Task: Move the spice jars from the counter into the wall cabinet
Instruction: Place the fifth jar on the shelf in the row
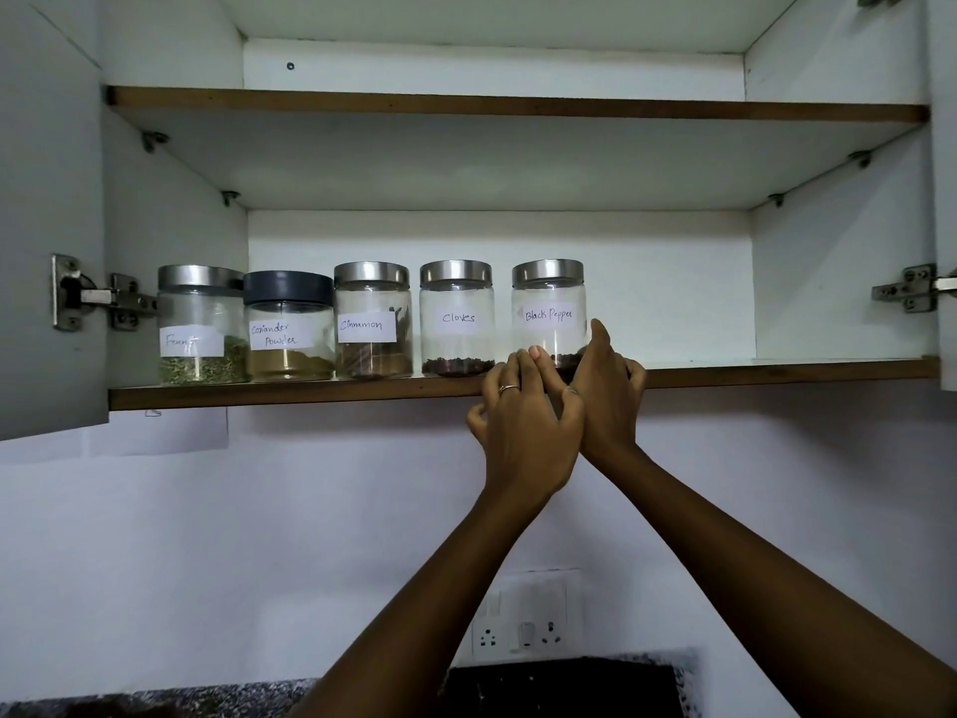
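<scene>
Hands at frame centre: left hand (523, 406) and right hand (608, 391) curl fingers around the Black Pepper jar (549, 313) on the cabinet shelf (290, 393); best released gently, label forward.

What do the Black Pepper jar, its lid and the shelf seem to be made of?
Black Pepper jar: clear glass or plastic; the contents show through. Its lid: probably brushed metal, with a dull silver sheen. Shelf: likely laminated board, white on top with a brown front edge.

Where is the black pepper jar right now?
The black pepper jar stands on the cabinet's lower shelf, last on the right of the row, beside the cloves jar, with both hands at its base.
</scene>
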